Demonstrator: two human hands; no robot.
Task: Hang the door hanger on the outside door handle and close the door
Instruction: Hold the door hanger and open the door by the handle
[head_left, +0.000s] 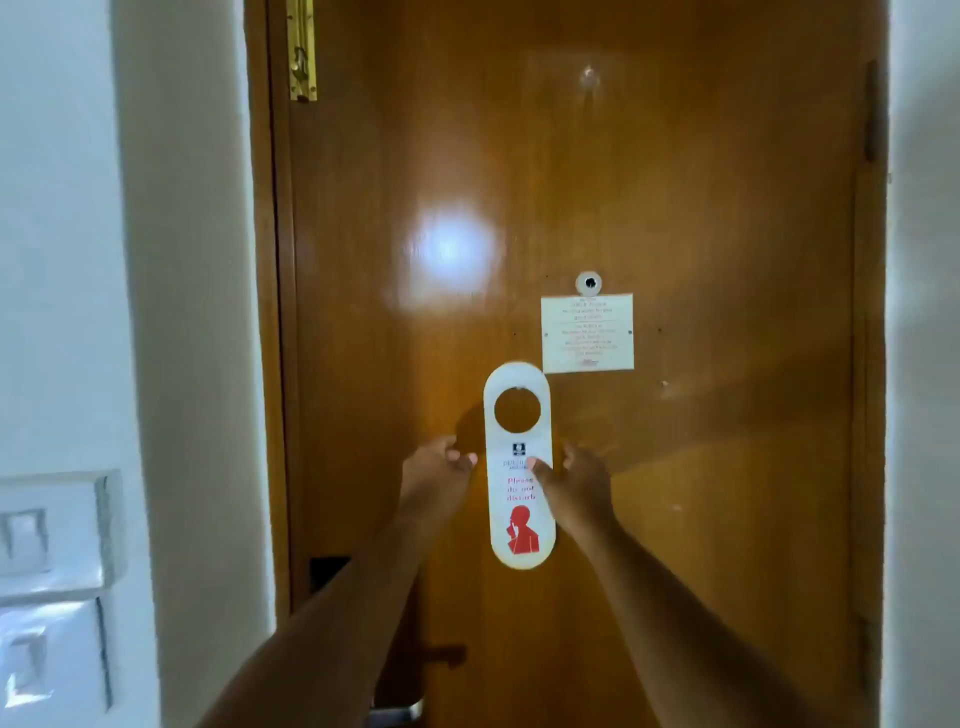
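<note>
A white door hanger (519, 519) with a round hole and red "Please do not disturb" print is held upright in front of the wooden door (675, 208). My right hand (576, 483) grips its right edge, thumb on the printed face. My left hand (436, 473) is just left of the hanger with fingers loosely curled; a narrow gap seems to separate its fingertips from the edge. The door is seen from the inside and stands shut in its frame. A metal door handle (402, 713) shows at the bottom, partly hidden by my left forearm.
A peephole (588, 283) and a white notice (587, 333) are fixed on the door above the hanger. A brass bolt (302, 52) sits at the top left of the door. Light switches (52, 530) are on the white wall at left.
</note>
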